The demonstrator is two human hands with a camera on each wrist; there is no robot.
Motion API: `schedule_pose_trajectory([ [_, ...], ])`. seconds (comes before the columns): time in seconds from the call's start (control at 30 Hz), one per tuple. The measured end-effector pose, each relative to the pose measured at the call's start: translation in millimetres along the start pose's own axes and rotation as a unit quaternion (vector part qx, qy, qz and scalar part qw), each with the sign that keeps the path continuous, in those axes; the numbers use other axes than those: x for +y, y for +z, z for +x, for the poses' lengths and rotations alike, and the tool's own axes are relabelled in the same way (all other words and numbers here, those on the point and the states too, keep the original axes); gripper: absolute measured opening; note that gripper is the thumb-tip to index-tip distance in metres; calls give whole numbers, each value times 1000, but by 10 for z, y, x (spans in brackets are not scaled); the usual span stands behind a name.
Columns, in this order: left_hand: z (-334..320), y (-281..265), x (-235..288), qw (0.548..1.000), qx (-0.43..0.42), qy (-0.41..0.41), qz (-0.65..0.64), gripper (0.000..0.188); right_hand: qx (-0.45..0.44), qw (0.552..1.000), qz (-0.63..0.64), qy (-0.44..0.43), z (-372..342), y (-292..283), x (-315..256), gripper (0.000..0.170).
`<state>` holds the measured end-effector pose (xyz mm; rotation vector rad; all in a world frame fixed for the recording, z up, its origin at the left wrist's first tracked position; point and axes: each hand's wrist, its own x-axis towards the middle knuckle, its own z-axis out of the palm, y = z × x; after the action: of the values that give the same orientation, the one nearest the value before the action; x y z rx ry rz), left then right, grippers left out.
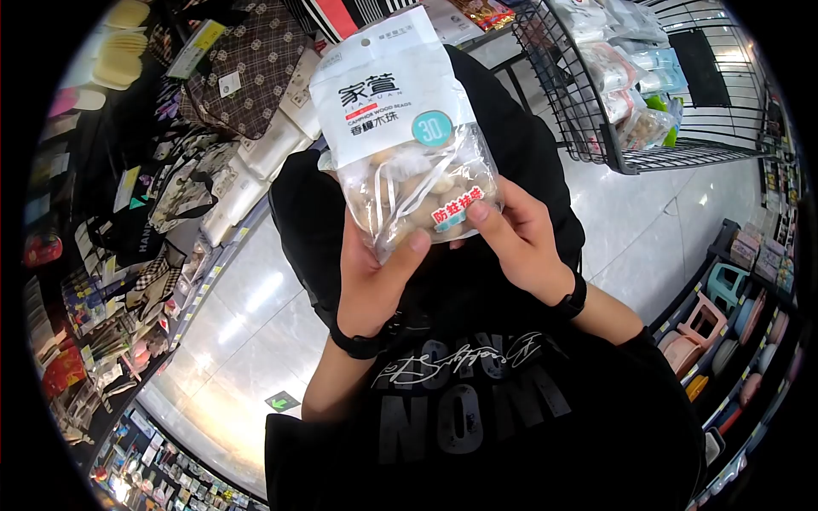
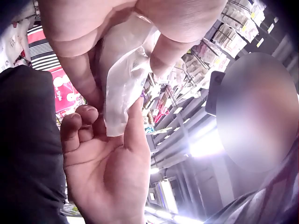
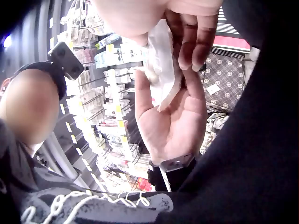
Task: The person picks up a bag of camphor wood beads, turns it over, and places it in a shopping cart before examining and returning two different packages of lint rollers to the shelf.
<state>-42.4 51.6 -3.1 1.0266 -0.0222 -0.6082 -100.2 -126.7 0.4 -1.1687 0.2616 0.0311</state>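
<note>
A clear bag of round wooden beads (image 1: 417, 183) with a white printed top is held up by its lower part between both hands in the head view. My left hand (image 1: 371, 277) grips the bottom left corner, thumb in front. At the lower right, my right hand (image 1: 528, 247) pinches the bag with its thumb beside the red lettering; its other fingers are mostly hidden behind. The left wrist view shows the bag edge-on (image 2: 124, 79) between my left hand (image 2: 135, 23) and right hand (image 2: 110, 172). The right wrist view shows the bag (image 3: 163, 65) from the side too.
A wire shopping cart (image 1: 630, 157) with packaged goods stands at the upper right. Shelves with bags and cloth goods (image 1: 247, 68) line the left side. Colored stools (image 1: 703, 319) and basins fill a rack at the lower right. A tiled floor (image 1: 256, 315) lies between.
</note>
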Motion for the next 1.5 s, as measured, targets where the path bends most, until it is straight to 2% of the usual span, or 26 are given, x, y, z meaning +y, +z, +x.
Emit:
schedule_pose_trajectory([
  [0.1, -16, -36, 2, 1000, 12, -6, -1, 69, 6, 1000, -15, -9, -1, 34, 1, 36],
  [0.2, -25, -46, -16, 1000, 21, -8, 2, 68, -5, 993, -100, -62, 5, 5, 12, 33],
  [0.37, -28, -49, 12, 1000, 18, -20, 5, 64, 15, 989, -132, -60, 2, 22, -18, 32],
  [0.5, -27, -47, -26, 999, 25, 10, 21, 59, 41, 979, -170, -106, 61, 14, -21, 27],
  [0.8, 22, 22, 18, 998, 27, 22, 53, 51, 21, 986, -129, -108, 80, -46, 104, 22],
  [0.97, 15, 36, 22, 995, 31, 17, 93, 52, 21, 971, -164, -170, 105, -73, 118, 22],
  [1.07, 9, 15, 20, 993, 7, 53, 102, 53, 13, 956, -208, -206, 118, -114, 117, 21],
  [1.17, 31, 44, 53, 993, 38, 37, 108, 51, 12, 947, -229, -226, 122, -119, 121, 21],
  [1.5, 56, 99, 40, 988, 73, 35, 130, 45, 27, 955, -207, -209, 148, -102, 123, 21],
])
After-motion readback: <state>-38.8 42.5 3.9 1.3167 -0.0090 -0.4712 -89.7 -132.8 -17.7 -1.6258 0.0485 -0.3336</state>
